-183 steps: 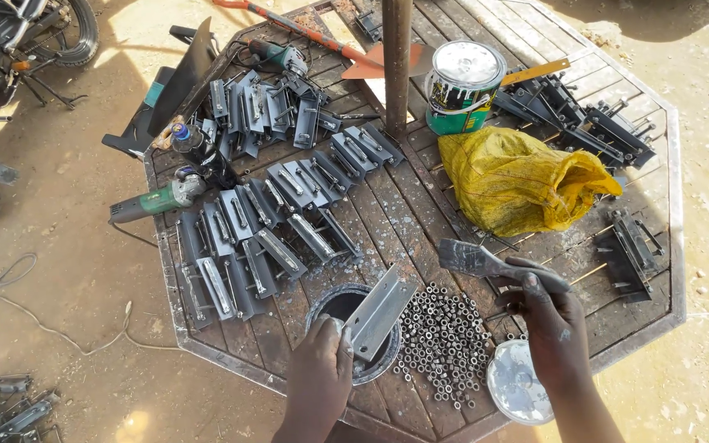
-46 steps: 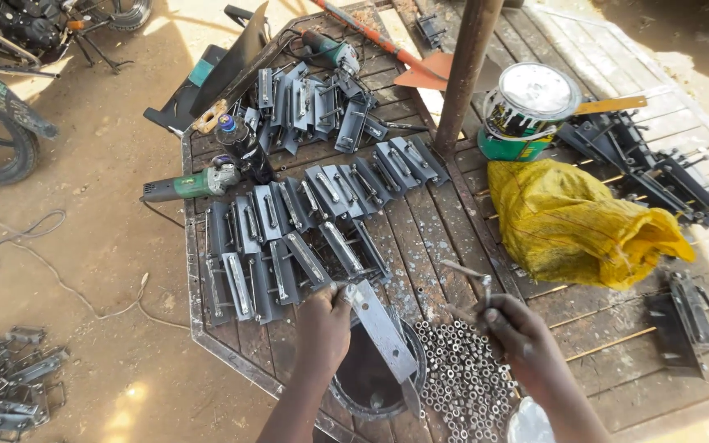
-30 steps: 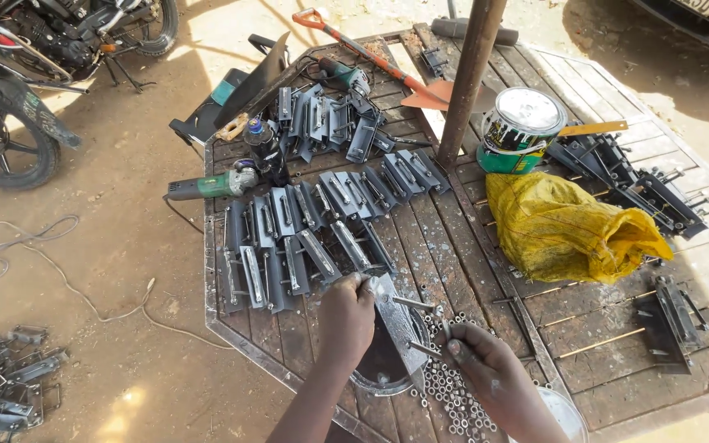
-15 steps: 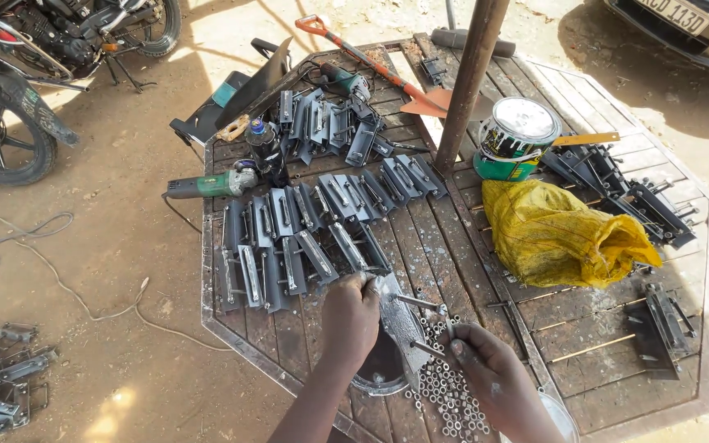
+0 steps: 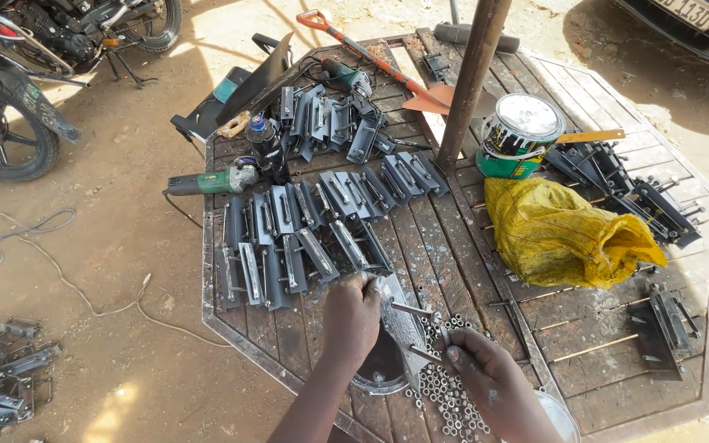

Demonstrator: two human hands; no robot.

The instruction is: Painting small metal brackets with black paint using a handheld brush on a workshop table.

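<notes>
Gripping the upper end of a grey steel bracket plate, the left hand has its fingers curled tight around the metal. That plate stands tilted over a round dark hole at the worktop's six o'clock edge. Just at four o'clock of it, the right hand pinches a thin bolt that touches the plate. Loose steel nuts lie heaped beneath both hands. Rows of similar grey brackets sit toward eleven o'clock on the slatted metal worktop.
</notes>
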